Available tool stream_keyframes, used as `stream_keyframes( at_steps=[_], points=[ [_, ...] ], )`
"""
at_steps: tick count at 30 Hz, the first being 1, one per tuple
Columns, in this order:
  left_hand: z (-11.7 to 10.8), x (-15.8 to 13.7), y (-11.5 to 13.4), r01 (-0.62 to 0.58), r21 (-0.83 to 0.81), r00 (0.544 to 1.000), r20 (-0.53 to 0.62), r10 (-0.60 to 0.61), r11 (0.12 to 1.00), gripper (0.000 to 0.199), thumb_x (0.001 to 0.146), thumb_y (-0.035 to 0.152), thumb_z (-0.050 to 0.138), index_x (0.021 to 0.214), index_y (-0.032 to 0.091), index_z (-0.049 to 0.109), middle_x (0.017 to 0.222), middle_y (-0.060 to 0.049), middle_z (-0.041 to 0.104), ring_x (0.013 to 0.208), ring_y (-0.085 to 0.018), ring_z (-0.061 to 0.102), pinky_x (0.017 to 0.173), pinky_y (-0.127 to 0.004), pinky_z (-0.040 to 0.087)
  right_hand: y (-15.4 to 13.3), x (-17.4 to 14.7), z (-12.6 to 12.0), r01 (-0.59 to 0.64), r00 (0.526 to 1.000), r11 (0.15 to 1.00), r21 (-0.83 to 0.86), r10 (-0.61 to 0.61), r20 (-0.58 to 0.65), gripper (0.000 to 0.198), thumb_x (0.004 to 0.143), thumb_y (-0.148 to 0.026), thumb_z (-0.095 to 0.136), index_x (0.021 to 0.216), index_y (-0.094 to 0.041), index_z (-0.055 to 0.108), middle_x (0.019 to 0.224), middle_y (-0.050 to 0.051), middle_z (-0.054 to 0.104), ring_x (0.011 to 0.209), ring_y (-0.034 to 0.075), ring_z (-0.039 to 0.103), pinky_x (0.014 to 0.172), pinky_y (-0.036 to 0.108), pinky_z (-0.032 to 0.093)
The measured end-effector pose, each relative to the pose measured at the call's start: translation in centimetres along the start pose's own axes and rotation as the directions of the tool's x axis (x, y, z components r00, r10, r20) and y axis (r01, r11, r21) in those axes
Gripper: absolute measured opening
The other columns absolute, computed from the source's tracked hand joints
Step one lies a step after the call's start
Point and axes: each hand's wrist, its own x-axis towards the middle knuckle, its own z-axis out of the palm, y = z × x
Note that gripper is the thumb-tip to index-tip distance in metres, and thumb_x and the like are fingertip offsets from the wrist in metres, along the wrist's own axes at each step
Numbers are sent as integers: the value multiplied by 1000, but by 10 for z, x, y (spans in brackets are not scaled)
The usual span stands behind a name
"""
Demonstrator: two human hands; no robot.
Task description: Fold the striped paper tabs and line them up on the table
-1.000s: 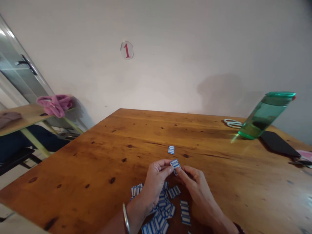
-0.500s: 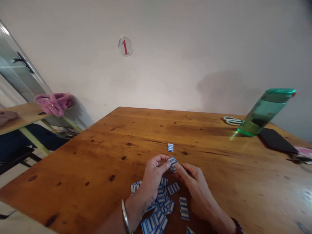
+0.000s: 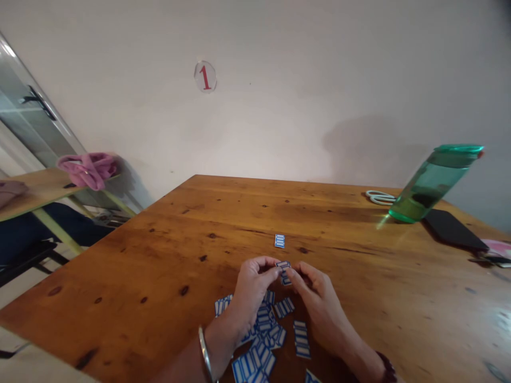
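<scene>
Between both hands is a small blue-and-white striped card (image 3: 283, 266), pinched at its left side by my left hand (image 3: 253, 284) and at its right side by my right hand (image 3: 318, 295). The thumbs lie on its face; whether it is one card or several, I cannot tell. A similar card (image 3: 280, 241) lies flat on the table just beyond the hands. Under and beside my left forearm spreads a loose heap of the same cards (image 3: 255, 361), partly hidden by that arm. Single cards rest near my right wrist, one of them a striped card (image 3: 302, 339).
The wooden table (image 3: 167, 239) reaches to the white wall. At the right stand a green bottle (image 3: 435, 183), a white coiled cable (image 3: 379, 198) and a flat black device (image 3: 455, 230). To the left, a pink cloth (image 3: 90, 169) lies on another table (image 3: 43, 191).
The hands have shifted slightly nearer to me, and the held card has tilted a little between the fingers. The cards on the table stay where they were.
</scene>
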Motion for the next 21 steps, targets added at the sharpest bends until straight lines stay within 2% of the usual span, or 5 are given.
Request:
stream_keyframes(
  at_steps=[6,12,16,18,21],
  points=[
    [0,-1,2,11,-26,1000,17,-10,1000,10,60,21,67,66,13,67,58,-1,60,51,-9,48,53,-22,37,2,2,-1,32,999,997,-65,-31,13,32,81,-45,48,64,-18,52,59,-1,48,56,12,41,49,23,32],
    [2,0,-1,34,-77,998,51,-30,996,14,57,23,72,62,13,63,58,1,58,53,-8,49,53,-19,38,1,1,0,50,999,995,-87,-51,-10,33,83,-44,46,66,-17,53,61,0,52,56,12,45,49,22,34],
    [-3,2,3,4,-83,1000,15,-3,997,15,58,23,71,61,14,59,49,5,52,42,-5,43,42,-16,34,-1,-1,-2,123,992,978,-165,-124,6,30,84,-41,44,72,-16,57,63,0,55,56,13,48,50,22,37],
    [-9,5,9,-21,-129,1000,-20,19,991,18,59,25,70,62,15,55,43,7,49,35,-5,40,35,-16,30,-3,0,-4,172,985,956,-236,-173,16,26,86,-35,43,80,-16,60,69,1,60,61,14,52,55,23,41],
    [-20,9,17,-69,-248,995,-82,50,966,22,59,25,72,66,16,53,51,4,58,40,-9,53,38,-17,38,-4,1,-7,314,950,869,-382,-288,125,28,86,-19,36,97,-17,62,86,6,63,78,17,57,70,27,45]
  ],
)
